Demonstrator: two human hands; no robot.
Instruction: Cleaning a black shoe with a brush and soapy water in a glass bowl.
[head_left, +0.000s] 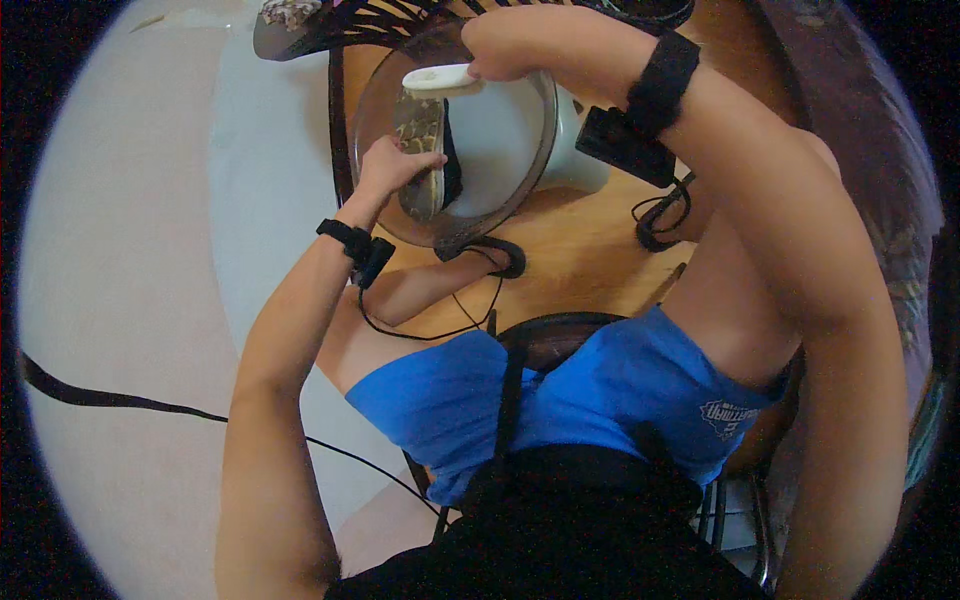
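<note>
My left hand (394, 166) grips a shoe (425, 187) by its middle, thumb over the near edge. The shoe stands on its side, its worn, brownish patterned sole turned left and its dark upper to the right. In my right hand (504, 46) is a white scrubbing brush (441, 77), its bristles facing down against or just above the shoe's far end; I cannot tell whether they touch. Both are held over a round, see-through basin (550, 139) with a pale inside. Whether liquid is in it is unclear.
A pale, rounded vessel (581, 161) stands right of the basin on the wood-coloured surface (577, 262). Dark slatted item (405, 19) lies beyond the basin. Black cables (420, 337) hang from the wrist-strapped devices (630, 146) by my legs. Another cable (127, 401) crosses the left side.
</note>
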